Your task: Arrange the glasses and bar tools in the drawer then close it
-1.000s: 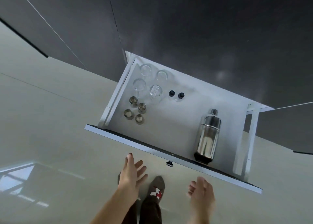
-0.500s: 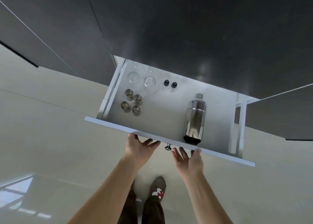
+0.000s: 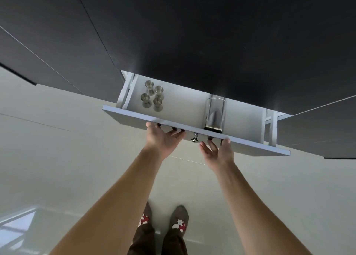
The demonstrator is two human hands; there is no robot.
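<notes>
The white drawer (image 3: 250,146) stands partly open under a dark countertop. My left hand (image 3: 163,139) presses flat against its front panel, left of the small metal knob (image 3: 195,138). My right hand (image 3: 218,150) presses the panel right of the knob. Both hands have fingers spread and hold nothing. Inside, several small steel jiggers (image 3: 152,96) stand at the left, and a steel cocktail shaker (image 3: 214,114) lies near the front, its top hidden under the counter. The glasses at the back are out of sight.
Dark cabinet fronts (image 3: 316,135) flank the drawer on both sides. The dark countertop (image 3: 192,33) overhangs it. Pale glossy floor tiles (image 3: 57,148) spread below, with my two socked feet (image 3: 163,220) standing in front of the cabinet.
Both hands rose from below to the drawer front and pushed it inward. The glasses and two small black-capped items have slid out of sight under the counter.
</notes>
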